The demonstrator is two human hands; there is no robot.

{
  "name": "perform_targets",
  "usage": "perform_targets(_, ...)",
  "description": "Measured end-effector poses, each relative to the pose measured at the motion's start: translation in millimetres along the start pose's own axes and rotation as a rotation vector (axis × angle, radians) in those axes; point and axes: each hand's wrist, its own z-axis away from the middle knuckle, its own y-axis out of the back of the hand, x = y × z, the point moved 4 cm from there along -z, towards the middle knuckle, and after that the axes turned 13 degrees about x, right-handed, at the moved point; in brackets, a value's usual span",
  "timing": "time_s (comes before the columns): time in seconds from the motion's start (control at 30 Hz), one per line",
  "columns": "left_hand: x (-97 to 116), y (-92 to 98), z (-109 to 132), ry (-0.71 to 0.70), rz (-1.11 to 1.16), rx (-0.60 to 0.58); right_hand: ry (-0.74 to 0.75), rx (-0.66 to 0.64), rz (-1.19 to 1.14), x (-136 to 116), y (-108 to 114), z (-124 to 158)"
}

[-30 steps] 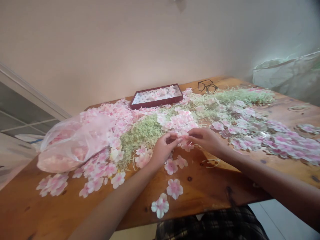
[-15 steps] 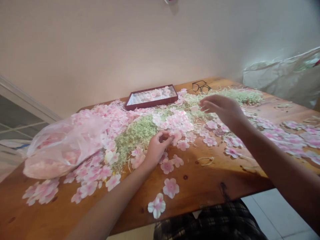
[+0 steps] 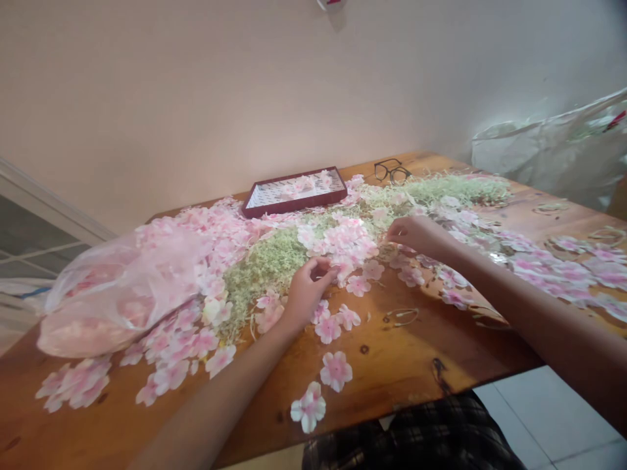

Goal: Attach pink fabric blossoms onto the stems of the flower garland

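Note:
My left hand [image 3: 313, 281] is closed in a pinch at the middle of the table, at the edge of a pink petal flower [image 3: 344, 270]; what lies between the fingertips is too small to make out. To its right, my right hand [image 3: 409, 234] has its fingers drawn together low over the flowers and stems, and anything in them is hidden. Between and behind the hands lies a cluster of pale pink flowers [image 3: 350, 236]. A heap of green stamens [image 3: 274, 254] sits behind my left hand. Single flowers [image 3: 336, 371] lie near the front edge.
A dark red tray [image 3: 294, 207] with a few flowers stands at the back, near black glasses [image 3: 392, 173]. A clear plastic bag [image 3: 117, 294] of pink petals is at the left. More flowers [image 3: 563, 274] spread over the wooden table [image 3: 392, 372] at the right.
My right hand has come down and slightly left, from above the green stamens to the flowers right of the cluster. My left hand stays nearly in place. The view has shifted slightly.

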Motion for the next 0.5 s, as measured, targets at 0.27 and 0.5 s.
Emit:
perform_targets(0.27,-1.8,0.3,-2.0,0.009,0.022,0.017,-0.094,0.009,-0.230,-9.4,11.7,-2.2)
perform_targets(0.5,-3.9,1.8,-4.5,-0.027,0.002,0.029,-0.150,-0.199,-0.945,-73.4,10.9,16.6)
